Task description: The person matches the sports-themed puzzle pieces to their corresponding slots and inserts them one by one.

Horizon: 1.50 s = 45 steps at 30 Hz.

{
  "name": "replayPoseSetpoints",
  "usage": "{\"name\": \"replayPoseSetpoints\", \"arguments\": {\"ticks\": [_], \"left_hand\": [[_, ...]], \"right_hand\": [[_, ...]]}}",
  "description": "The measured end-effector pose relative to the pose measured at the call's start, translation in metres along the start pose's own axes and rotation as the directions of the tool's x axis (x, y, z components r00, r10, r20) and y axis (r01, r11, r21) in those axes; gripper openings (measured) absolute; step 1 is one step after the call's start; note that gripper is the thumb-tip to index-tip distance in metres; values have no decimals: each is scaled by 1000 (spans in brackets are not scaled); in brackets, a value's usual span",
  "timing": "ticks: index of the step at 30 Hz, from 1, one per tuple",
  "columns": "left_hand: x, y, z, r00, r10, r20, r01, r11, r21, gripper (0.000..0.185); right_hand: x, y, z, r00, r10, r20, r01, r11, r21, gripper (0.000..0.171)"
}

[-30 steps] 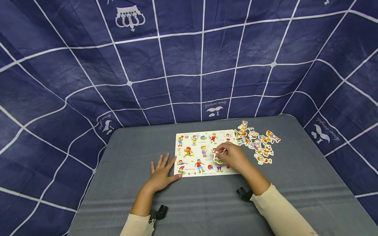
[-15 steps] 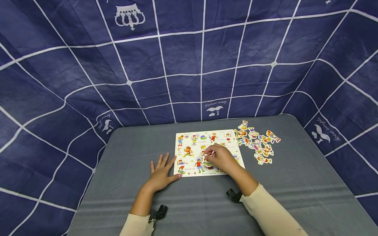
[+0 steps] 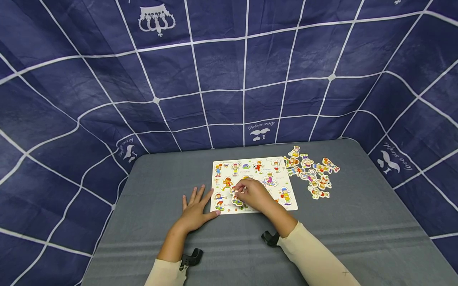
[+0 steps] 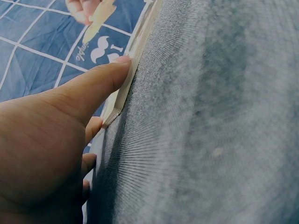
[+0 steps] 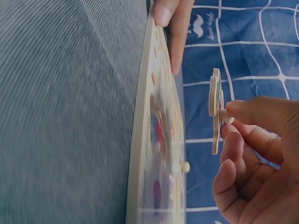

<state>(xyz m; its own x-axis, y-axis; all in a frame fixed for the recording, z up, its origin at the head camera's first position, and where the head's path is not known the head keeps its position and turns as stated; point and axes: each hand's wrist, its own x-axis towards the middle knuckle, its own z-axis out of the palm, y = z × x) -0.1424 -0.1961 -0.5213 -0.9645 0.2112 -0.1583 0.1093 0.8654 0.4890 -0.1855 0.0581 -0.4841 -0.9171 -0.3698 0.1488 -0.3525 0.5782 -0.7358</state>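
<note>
Pinching the little peg of a puzzle piece, the right hand holds it just above the puzzle board, not touching it. To do this well, I think the piece should be turned until its shape matches the hole under it, then put down flat, not tilted. The left hand lies flat on the gray table, fingers spread, with its thumb pressed on the board's near left corner so it cannot slide.

The right wrist view shows the gap between piece and board. The head view hides that gap, but shows the loose pieces lying far off to the right, past the board. The left wrist view shows the thumb on the board's edge.
</note>
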Motion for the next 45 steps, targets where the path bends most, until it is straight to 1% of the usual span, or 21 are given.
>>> {"name": "replayPoseSetpoints", "arguments": {"ticks": [6, 13, 22, 29, 32, 40, 45], "left_hand": [[-1, 1, 0, 1000, 10, -1, -10, 1000, -1, 88], [-2, -1, 1, 999, 28, -19, -28, 1000, 0, 87], [-1, 0, -2, 1000, 29, -6, -29, 1000, 10, 88], [-2, 0, -2, 1000, 30, -3, -30, 1000, -2, 88], [-2, 0, -2, 999, 33, -7, -33, 999, -2, 88], [-2, 0, -2, 1000, 28, -9, -28, 1000, -1, 88], [-1, -1, -1, 1000, 25, -4, -25, 1000, -3, 88]], "right_hand": [[3, -6, 10, 1000, 9, 25, -9, 1000, -4, 6], [9, -10, 22, 998, -42, 37, 43, 999, -22, 4], [18, -13, 38, 995, -7, 97, 11, 999, -46, 4], [24, -12, 48, 991, 6, 135, -3, 1000, -25, 5], [27, -11, 52, 990, 16, 140, -13, 1000, -22, 5], [30, -13, 56, 989, 31, 142, -21, 997, -70, 4], [31, -13, 59, 988, 35, 152, -23, 996, -80, 7]]}}
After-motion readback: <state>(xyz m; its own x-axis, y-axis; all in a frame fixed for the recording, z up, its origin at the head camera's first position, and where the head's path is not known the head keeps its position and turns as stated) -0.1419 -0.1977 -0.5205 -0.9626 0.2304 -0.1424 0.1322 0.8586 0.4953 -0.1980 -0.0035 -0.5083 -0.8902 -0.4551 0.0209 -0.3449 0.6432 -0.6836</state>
